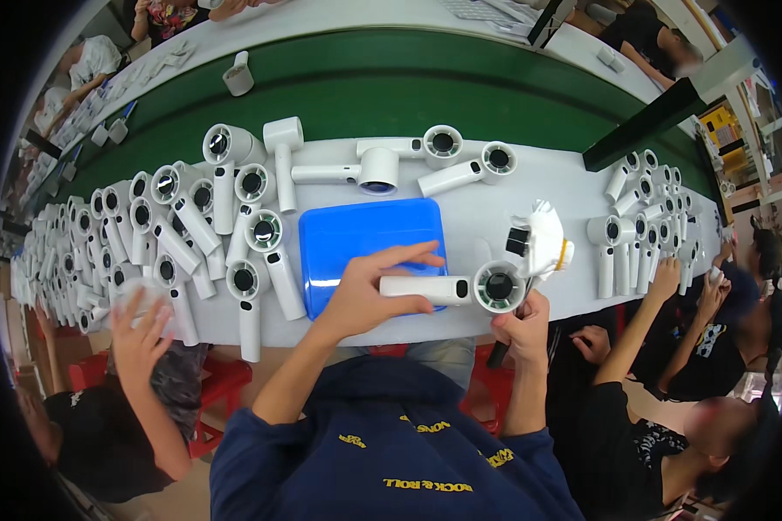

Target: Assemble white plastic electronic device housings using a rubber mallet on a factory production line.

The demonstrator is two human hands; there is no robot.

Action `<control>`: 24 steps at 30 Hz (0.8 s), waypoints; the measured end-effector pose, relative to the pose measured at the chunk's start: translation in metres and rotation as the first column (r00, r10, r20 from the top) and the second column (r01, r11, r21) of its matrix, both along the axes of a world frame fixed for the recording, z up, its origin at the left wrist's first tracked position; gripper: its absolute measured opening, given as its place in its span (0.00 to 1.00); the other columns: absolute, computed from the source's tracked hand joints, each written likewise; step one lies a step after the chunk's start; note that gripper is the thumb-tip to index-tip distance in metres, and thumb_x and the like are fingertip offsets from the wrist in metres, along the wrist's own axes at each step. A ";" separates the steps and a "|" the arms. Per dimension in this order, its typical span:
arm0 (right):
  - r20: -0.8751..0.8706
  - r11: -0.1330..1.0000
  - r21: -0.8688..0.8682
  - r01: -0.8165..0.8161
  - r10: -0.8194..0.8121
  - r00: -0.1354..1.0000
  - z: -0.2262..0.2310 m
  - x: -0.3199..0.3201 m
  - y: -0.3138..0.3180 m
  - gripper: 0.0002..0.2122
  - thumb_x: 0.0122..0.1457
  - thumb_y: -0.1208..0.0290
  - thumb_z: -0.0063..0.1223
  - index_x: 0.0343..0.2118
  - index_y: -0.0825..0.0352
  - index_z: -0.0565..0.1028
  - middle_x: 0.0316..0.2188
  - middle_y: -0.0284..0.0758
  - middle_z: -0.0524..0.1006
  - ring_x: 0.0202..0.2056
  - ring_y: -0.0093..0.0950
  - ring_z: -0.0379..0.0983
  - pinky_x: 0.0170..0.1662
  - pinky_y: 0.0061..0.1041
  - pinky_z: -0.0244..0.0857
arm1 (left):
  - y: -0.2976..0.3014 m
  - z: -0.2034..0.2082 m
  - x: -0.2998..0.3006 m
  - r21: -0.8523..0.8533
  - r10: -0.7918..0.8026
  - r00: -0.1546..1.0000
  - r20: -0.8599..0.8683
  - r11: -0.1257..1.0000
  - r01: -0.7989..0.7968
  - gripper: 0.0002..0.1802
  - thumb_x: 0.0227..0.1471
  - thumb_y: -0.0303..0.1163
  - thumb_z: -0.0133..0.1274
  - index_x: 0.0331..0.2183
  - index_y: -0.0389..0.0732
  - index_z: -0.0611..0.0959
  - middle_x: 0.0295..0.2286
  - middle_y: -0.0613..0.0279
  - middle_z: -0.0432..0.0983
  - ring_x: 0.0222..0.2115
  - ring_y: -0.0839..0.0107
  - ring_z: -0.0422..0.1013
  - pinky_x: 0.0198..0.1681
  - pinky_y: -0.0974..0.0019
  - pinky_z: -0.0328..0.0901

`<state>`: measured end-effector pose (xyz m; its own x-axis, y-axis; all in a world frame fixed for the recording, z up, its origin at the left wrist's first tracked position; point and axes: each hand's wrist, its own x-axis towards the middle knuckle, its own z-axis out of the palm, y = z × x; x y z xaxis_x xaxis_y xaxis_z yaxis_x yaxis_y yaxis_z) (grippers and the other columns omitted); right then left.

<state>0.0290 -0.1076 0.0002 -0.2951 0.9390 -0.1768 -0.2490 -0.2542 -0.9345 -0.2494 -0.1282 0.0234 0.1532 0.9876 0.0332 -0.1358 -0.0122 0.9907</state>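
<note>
A white handheld fan (460, 288) lies on its side at the near edge of the white table (547, 187), its round head pointing right. My left hand (365, 295) grips the fan's handle, with the fingers reaching over a blue tray (365, 234). My right hand (521, 326) is just below the fan's head and is closed on a thin dark tool (500, 352). Whether the tool's tip touches the head I cannot tell.
Several white fans (191, 226) are heaped on the left, a smaller group (643, 226) stands on the right, and a few lie behind the tray. A white and black part (539, 239) sits right of the tray. Co-workers' hands (139, 326) (667, 276) reach in from both sides. A green belt (391, 87) runs behind.
</note>
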 end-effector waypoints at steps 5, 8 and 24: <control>-0.003 0.997 -0.005 -0.074 0.074 0.997 0.010 0.015 0.004 0.42 0.42 0.67 0.79 0.60 0.76 0.68 0.22 0.24 0.72 0.15 0.11 0.55 0.17 0.17 0.40 | -0.025 -0.020 -0.024 -0.309 -0.070 0.792 0.606 0.897 0.315 0.22 0.63 0.26 0.52 0.56 0.26 0.74 0.57 0.43 0.69 0.56 0.50 0.69 0.59 0.55 0.71; 0.091 0.995 0.037 -0.089 0.085 0.992 0.009 0.017 0.003 0.39 0.43 0.65 0.79 0.57 0.76 0.70 0.23 0.24 0.72 0.16 0.10 0.57 0.17 0.15 0.43 | -0.026 -0.012 -0.022 -0.407 -0.046 0.773 0.632 0.830 0.382 0.21 0.63 0.26 0.51 0.55 0.27 0.75 0.57 0.41 0.69 0.55 0.51 0.70 0.58 0.56 0.72; 0.283 0.990 0.127 -0.066 0.028 0.959 -0.003 0.019 -0.015 0.15 0.50 0.69 0.75 0.28 0.72 0.77 0.15 0.20 0.67 0.18 0.09 0.56 0.20 0.14 0.45 | -0.026 -0.004 -0.015 -0.538 0.047 0.863 0.502 0.798 0.270 0.20 0.63 0.25 0.50 0.54 0.26 0.75 0.53 0.40 0.72 0.51 0.49 0.75 0.57 0.58 0.72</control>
<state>0.0480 -0.1222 -0.0031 -0.2962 0.9459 -0.1327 0.0362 -0.1277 -0.9911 -0.2643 -0.1545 0.0196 0.3849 0.8155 -0.4322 -0.5429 0.5788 0.6086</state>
